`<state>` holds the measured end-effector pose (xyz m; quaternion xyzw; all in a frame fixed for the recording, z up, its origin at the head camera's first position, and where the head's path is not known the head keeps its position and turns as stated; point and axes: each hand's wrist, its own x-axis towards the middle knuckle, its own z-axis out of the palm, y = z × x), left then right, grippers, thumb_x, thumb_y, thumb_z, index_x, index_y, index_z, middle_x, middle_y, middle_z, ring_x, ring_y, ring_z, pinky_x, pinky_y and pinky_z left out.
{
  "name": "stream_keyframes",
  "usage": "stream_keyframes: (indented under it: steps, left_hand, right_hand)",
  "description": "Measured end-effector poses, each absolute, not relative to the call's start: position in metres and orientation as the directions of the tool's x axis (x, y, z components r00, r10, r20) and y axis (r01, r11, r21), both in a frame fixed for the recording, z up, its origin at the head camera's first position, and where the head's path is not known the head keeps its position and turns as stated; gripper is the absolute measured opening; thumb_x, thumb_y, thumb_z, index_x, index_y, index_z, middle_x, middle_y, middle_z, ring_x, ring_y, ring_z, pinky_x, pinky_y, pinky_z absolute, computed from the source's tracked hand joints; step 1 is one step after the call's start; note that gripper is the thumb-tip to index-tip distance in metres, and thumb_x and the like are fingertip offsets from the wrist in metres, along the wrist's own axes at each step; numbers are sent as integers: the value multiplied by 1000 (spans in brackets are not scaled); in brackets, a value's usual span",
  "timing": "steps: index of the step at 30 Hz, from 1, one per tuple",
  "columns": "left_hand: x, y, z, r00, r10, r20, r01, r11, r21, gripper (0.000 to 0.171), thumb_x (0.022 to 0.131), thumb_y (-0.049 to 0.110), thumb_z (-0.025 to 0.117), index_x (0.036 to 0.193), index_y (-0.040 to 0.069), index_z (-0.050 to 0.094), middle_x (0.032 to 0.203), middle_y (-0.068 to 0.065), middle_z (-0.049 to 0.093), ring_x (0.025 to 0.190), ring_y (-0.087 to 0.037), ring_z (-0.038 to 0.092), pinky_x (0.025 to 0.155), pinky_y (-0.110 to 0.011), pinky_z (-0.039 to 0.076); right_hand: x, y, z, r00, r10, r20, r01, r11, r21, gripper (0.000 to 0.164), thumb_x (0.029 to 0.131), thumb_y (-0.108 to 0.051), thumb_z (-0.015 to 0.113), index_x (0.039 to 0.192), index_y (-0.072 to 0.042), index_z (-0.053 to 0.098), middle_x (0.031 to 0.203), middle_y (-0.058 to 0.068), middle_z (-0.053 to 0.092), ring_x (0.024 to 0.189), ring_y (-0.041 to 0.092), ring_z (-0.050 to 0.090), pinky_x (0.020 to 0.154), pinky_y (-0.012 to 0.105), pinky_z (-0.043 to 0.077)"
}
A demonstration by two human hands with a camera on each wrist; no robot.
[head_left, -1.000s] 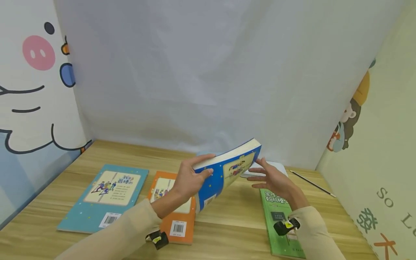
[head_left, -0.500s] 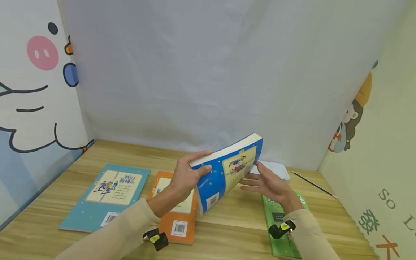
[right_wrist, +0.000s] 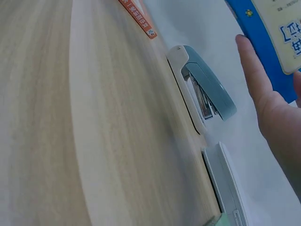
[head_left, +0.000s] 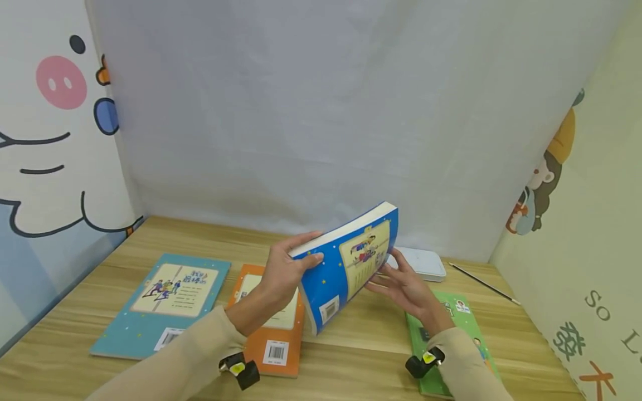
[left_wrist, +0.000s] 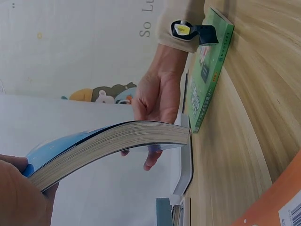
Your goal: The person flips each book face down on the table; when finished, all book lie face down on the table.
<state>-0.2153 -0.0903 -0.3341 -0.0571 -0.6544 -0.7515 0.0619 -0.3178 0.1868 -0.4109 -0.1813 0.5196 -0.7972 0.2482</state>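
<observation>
My left hand (head_left: 283,273) pinches one end of a blue paperback book (head_left: 326,284), its thumb on the starred cover. The book is tilted and bowed above the table, and its page edges show in the left wrist view. At the other end, my right hand (head_left: 411,289) has its fingers loosely extended against the book's lower edge. Part of that hand is hidden behind the book in the left wrist view. Beneath my left forearm lies an orange book (head_left: 266,359). A green book (head_left: 431,384) is partly covered by my right wrist.
A teal book (head_left: 130,312) lies on the wooden table (head_left: 351,362) at left. Towards the back are a white flat case (head_left: 426,262) and a pencil (head_left: 484,284). The right wrist view shows a teal-and-white stapler (right_wrist: 207,89). A white cloth (head_left: 301,111) hangs behind.
The right hand has moved left and in against the book's edge. The book has shifted slightly left and its cover has turned more towards me. The left hand keeps its hold.
</observation>
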Motion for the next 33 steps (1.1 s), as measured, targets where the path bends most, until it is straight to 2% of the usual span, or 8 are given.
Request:
stream_keyframes:
  steps: [12, 20, 33]
  left_hand:
    - [-216, -88, -335, -988, -29, 154, 157, -161, 974, 45, 96, -7, 58, 140, 1, 56, 138, -26, 52, 113, -45, 65, 85, -47, 60]
    - [-213, -88, -334, -985, -25, 170, 172, -151, 974, 42, 96, -6, 58, 137, 0, 58, 134, -27, 57, 107, -42, 70, 80, -44, 62]
    - [-207, -86, -331, -987, -10, 163, 163, -4, 987, 39, 98, -2, 58, 135, 7, 61, 128, -26, 61, 102, -40, 71, 78, -47, 62]
  right_hand:
    - [-318, 186, -409, -841, -540, 24, 193, -341, -920, 38, 109, -5, 32, 134, -33, 32, 123, 7, 56, 111, 23, 68, 94, 43, 58]
    - [-317, 183, -408, -849, -524, 66, 152, -362, -920, 34, 108, -3, 33, 129, -30, 36, 112, 5, 70, 101, 22, 72, 88, 42, 60]
    - [-315, 186, -411, -867, -490, 95, 81, -326, -942, 34, 107, -1, 30, 127, -27, 38, 108, 2, 73, 98, 20, 72, 83, 40, 61]
